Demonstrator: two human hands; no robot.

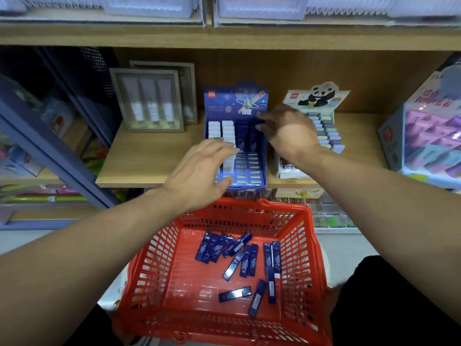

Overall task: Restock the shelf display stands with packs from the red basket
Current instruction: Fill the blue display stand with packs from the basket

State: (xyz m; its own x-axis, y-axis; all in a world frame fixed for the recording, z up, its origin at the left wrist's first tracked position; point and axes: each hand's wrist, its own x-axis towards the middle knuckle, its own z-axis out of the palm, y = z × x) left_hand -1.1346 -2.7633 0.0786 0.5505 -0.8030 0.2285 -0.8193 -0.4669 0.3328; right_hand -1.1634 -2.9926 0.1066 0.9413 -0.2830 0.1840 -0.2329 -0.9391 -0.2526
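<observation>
Blue packs [239,260] in basket [154,265] below hands | left [199,176] spread | right [287,131] grip unclear

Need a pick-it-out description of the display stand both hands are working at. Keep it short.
Start at the wooden shelf directly above the red basket. Several boxes stand on it; take the blue display stand in the middle, where the left hand and right hand both reach. Its dark blue starry back card and white and dark blue packs set it apart from the panda-topped stand to its right.
</observation>
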